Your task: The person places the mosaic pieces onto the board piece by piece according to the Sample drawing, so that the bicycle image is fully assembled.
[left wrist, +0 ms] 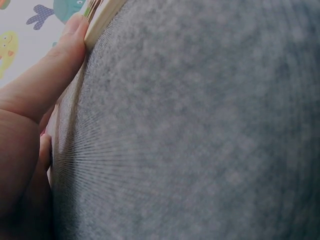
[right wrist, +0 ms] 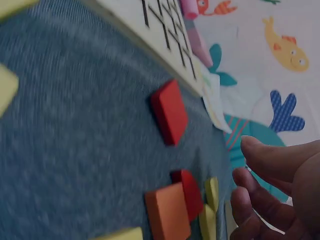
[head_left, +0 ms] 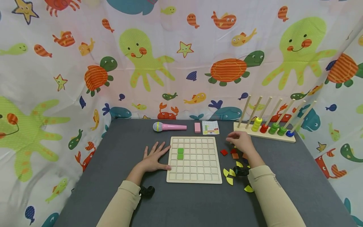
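A light wooden grid board (head_left: 201, 179) lies on the table, with two green square tiles (head_left: 180, 156) set in adjoining cells near its left side. My left hand (head_left: 151, 160) is spread flat at the board's left edge, thumb and fingertips touching it. In the left wrist view, the thumb (left wrist: 65, 55) rests against the board's side. To the right of the board, my right hand (head_left: 242, 143) hovers over loose pieces, its fingers loosely bent. Nothing shows between thumb and fingers in the right wrist view. Below it lie a red tile (right wrist: 170, 112), an orange tile (right wrist: 169, 212) and yellow quarter-round pieces (head_left: 229, 181).
Behind the board lie a pink toy microphone (head_left: 173, 127), a pink block (head_left: 197, 127) and a printed pattern card (head_left: 210, 127). A wooden peg stand (head_left: 280, 137) with coloured rings stands at the back right. A sea-animal curtain (head_left: 181, 72) borders the table.
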`<state>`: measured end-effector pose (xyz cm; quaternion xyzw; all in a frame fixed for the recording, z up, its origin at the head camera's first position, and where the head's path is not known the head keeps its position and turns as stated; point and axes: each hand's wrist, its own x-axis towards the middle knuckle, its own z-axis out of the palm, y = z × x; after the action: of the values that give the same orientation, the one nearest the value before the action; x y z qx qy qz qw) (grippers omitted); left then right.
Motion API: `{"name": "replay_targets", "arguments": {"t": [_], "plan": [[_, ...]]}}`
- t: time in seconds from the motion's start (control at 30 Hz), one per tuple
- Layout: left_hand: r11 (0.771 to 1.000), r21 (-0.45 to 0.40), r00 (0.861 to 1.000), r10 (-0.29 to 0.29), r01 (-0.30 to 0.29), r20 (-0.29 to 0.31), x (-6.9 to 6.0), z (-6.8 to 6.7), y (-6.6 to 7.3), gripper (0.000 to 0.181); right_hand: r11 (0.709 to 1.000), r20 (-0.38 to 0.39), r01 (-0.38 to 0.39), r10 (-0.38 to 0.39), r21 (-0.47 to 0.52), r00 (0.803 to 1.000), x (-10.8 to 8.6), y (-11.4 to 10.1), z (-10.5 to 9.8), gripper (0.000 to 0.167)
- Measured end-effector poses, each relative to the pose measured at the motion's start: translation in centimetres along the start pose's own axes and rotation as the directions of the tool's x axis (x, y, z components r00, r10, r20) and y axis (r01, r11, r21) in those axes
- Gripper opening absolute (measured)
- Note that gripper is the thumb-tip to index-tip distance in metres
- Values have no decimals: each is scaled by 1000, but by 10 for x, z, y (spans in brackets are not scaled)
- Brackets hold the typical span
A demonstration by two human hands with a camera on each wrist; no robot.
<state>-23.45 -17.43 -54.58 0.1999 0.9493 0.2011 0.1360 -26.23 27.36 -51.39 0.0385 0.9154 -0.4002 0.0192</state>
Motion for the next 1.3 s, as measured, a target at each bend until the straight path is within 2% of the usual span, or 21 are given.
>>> {"name": "replay_targets", "arguments": {"t": [0.23, 0.5, 0.73, 1.03, 1.3], "plan": [[1000, 0, 1000, 6, -6, -4, -1, -2, 2, 109, 996, -4, -77, 77, -51, 997, 4, 10, -2, 38], [1000, -4, 1000, 7, -7, 0, -2, -2, 2, 109, 984, -8, -131, 131, -123, 991, 5, 18, 2, 37], [999, -30, 1000, 14, -14, -4, 0, -1, 0, 111, 993, -27, -94, 92, -69, 995, 4, 10, 2, 27], [996, -76, 998, 47, -50, -32, 1, 5, -7, 110, 1000, -18, 15, -15, -14, 1000, -6, -17, 5, 28], [998, -66, 1000, 12, -13, -23, 5, 10, -10, 114, 999, 21, 35, -35, 15, 999, -13, -38, 13, 26]]}}
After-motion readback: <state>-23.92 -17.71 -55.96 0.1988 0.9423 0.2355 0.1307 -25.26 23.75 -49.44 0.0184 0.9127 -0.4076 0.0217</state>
